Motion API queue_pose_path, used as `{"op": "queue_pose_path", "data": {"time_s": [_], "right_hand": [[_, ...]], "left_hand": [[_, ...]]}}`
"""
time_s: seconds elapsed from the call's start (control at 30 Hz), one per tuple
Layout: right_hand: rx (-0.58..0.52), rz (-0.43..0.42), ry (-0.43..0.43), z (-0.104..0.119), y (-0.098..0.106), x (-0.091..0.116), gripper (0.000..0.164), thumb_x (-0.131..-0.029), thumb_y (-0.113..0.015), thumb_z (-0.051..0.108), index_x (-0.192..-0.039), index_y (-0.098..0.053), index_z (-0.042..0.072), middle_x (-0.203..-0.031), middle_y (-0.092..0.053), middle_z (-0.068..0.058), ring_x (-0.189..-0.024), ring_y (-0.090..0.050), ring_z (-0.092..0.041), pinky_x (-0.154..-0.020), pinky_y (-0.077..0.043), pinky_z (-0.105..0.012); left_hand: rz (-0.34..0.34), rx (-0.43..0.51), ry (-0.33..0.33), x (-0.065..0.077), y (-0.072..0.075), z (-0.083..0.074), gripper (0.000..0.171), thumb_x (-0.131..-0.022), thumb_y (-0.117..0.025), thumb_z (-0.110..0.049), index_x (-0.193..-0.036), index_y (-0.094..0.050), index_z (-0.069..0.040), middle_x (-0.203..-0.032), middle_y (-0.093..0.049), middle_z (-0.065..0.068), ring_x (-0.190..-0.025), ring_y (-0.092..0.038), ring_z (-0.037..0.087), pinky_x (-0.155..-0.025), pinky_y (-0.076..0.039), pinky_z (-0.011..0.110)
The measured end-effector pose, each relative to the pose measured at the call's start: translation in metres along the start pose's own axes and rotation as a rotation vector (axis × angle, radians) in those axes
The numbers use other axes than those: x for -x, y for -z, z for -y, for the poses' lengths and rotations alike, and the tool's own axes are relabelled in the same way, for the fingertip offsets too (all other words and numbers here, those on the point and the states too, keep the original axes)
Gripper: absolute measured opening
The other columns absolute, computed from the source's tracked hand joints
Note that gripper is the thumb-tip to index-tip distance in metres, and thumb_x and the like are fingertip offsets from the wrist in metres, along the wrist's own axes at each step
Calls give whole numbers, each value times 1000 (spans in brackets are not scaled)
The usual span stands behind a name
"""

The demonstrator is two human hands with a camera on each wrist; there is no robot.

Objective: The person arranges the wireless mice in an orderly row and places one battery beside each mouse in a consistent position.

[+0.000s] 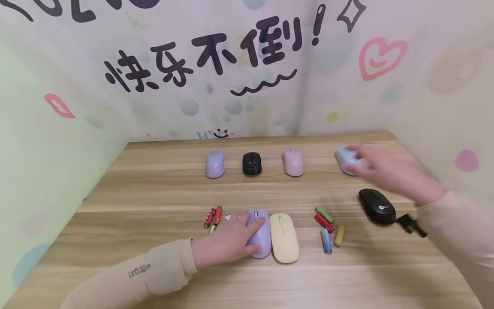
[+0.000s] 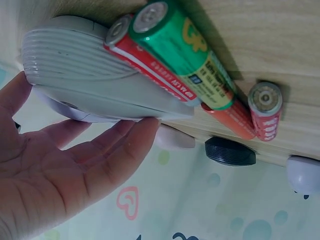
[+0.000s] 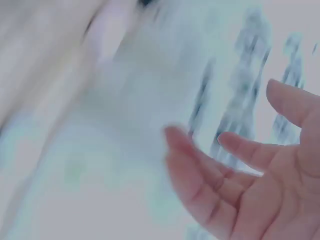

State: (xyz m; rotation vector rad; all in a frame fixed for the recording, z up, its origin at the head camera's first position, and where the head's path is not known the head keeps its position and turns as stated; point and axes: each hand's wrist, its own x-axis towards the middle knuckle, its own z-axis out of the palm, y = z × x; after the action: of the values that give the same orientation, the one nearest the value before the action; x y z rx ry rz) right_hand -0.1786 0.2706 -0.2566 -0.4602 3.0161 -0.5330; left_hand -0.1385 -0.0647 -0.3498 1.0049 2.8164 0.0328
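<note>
My left hand (image 1: 231,240) lies over a white-grey mouse (image 2: 95,70) and a purple mouse (image 1: 261,240). Its thumb and a finger rest on the purple mouse, and the hand hides most of the white-grey one. A cream mouse (image 1: 284,238) stands right beside the purple one. My right hand (image 1: 380,169), blurred, is at a light blue mouse (image 1: 343,157) at the back right and overlaps it. In the right wrist view the fingers (image 3: 192,185) are spread, with nothing between them.
Along the back stand a second purple mouse (image 1: 214,165), a small black mouse (image 1: 251,164) and a pink mouse (image 1: 293,163). A larger black mouse (image 1: 377,207) is at the right. Batteries lie in two groups, red ones (image 1: 209,217) at left and several colours (image 1: 326,240) at right.
</note>
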Motion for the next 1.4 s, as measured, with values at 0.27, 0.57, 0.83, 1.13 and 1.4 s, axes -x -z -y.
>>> {"op": "queue_pose_path", "data": {"time_s": [0.27,0.57,0.83,1.13,1.4], "right_hand": [[87,232,195,94,-104,3,49,-85,-59,39,-117,-52,2,-115,-48,-19,-61,-53,-13,-56,-48,-28],[167,253,168,113,-145,2,79,-74,-66,54,-132,-44,6,-126,-41,-17,-49,-48,-12,-40,-37,-26],[79,279,98,107,-141,-6,73,-73,-71,40,-130,-42,5,-123,-41,-23,-51,-50,-14,-45,-42,-26],[95,239,12,83,-134,-24,72,-72,-72,38,-127,-44,2,-115,-43,-26,-60,-51,-19,-49,-44,-29],[61,245,-52,66,-129,-37,73,-73,-72,39,-130,-44,2,-119,-43,-28,-71,-54,-22,-59,-48,-33]], "left_hand": [[1,-29,1,1,-1,2,67,-84,-56,-52,-139,-39,-19,-127,-47,19,-112,-49,34,-82,-46,49],[-11,-72,-5,1,-3,1,66,-85,-54,-53,-139,-39,-18,-127,-47,18,-110,-50,33,-81,-47,45],[-15,-73,-16,2,-2,0,66,-84,-55,-53,-138,-39,-17,-126,-48,18,-109,-51,32,-80,-48,44],[-25,-70,-21,3,-2,0,66,-84,-56,-52,-138,-40,-17,-125,-49,18,-108,-52,32,-79,-48,44],[-28,-76,-25,3,-2,1,66,-84,-56,-53,-138,-40,-17,-124,-49,18,-107,-52,32,-78,-48,44]]}}
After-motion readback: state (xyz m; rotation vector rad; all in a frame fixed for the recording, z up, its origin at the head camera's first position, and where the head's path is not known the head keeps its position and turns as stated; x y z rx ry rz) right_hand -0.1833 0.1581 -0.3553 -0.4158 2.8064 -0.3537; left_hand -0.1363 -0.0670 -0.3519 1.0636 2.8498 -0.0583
